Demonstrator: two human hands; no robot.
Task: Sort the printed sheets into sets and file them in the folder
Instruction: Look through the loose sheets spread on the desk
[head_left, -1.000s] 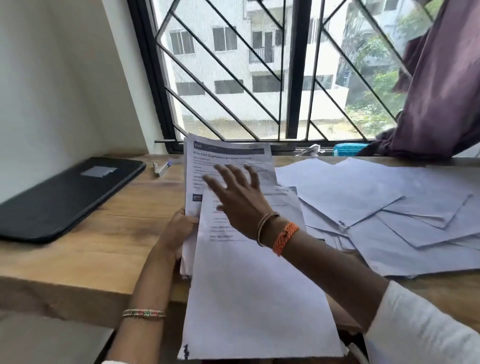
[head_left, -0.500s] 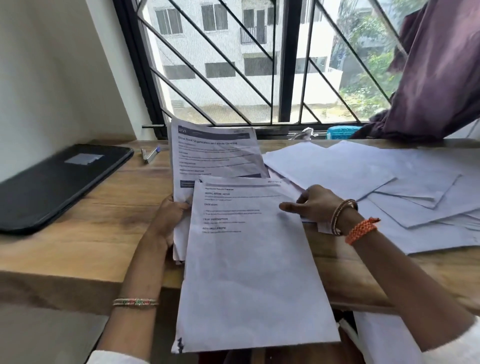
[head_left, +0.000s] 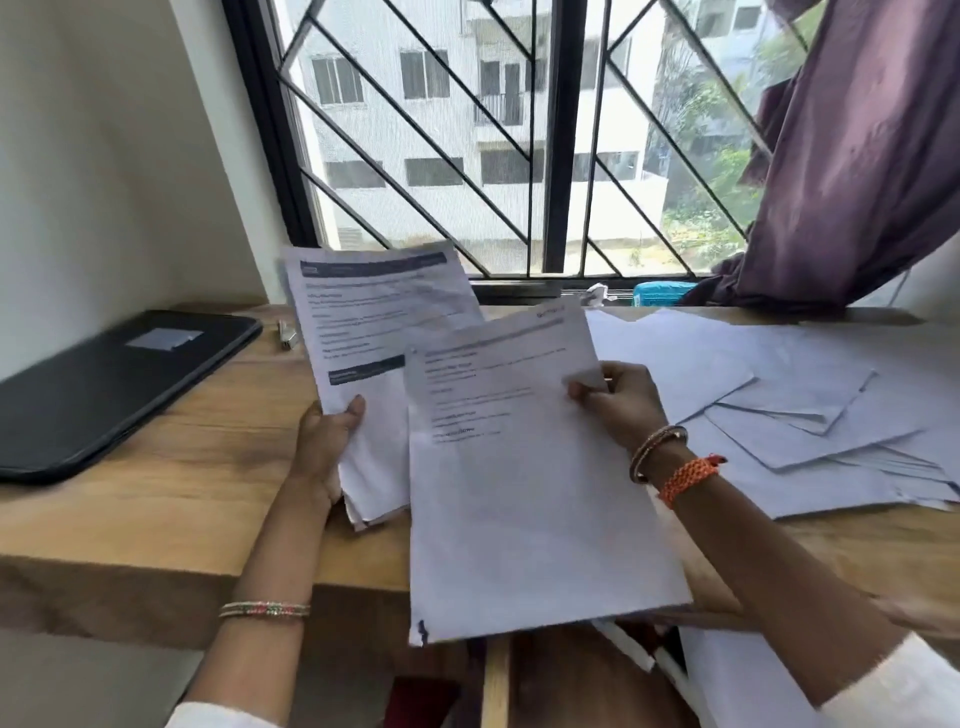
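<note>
Two hands busy: left fingers (head_left: 355, 410) grip stack (head_left: 374, 332), rt fingers (head_left: 584, 389) pinch single sheet (head_left: 519, 493) by edge.

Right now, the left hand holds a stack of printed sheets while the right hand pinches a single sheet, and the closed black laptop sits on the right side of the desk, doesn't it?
Not quite: the head view shows the closed black laptop on the left side of the desk. The rest stands: the left hand holds the stack of printed sheets, and the right hand pinches a single sheet.

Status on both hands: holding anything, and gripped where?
Left hand grips a stack of printed sheets at its left edge, thumb on the front. Right hand pinches a single sheet at its right edge, near the top.
</note>
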